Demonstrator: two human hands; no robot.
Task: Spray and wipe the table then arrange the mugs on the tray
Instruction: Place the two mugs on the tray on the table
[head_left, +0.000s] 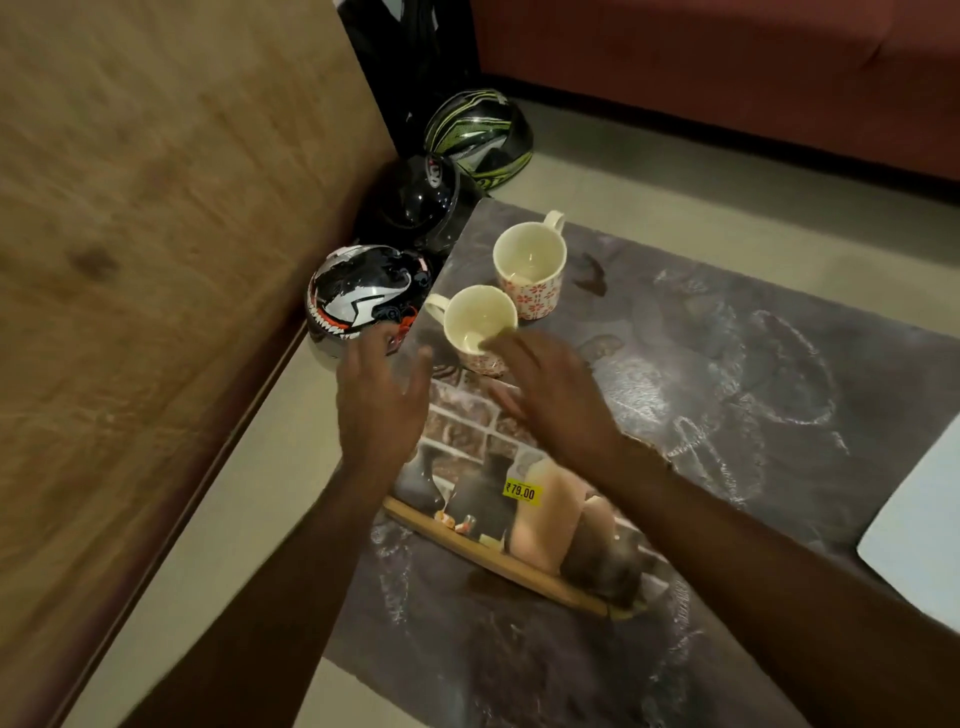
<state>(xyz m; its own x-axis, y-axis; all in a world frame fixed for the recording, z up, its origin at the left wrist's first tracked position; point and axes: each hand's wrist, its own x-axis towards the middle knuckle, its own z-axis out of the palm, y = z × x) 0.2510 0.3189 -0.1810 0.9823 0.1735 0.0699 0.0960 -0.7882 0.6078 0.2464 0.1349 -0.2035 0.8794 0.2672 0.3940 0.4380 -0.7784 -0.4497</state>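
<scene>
Head view: two cream mugs with red flower print stand upright on the dark stone-look bench (727, 374), near its far left corner. The near mug (475, 325) has its handle pointing left; the far mug (530, 270) stands just behind it, handle pointing away, the two close together or touching, cannot tell which. The near mug's base is at the far edge of the tray (498, 499), a flat picture-printed tray showing dark pots and a brick wall, with a yellow price sticker (520, 490) on it; whether the mug sits on the tray or just beyond it cannot be told. Right hand (550, 395) is over the tray's far end, fingers straight and spread, fingertips at the near mug's rim, gripping nothing. Left hand (379, 395) hovers at the bench's left edge, fingers loosely spread, holding nothing. Whitish streaks and swirls mark the bench surface. A white flat object (914, 530) lies at the right edge. On the floor beyond the left corner sit three helmets: white-black-red (363, 296), black (421, 202), green-black (478, 135).
</scene>
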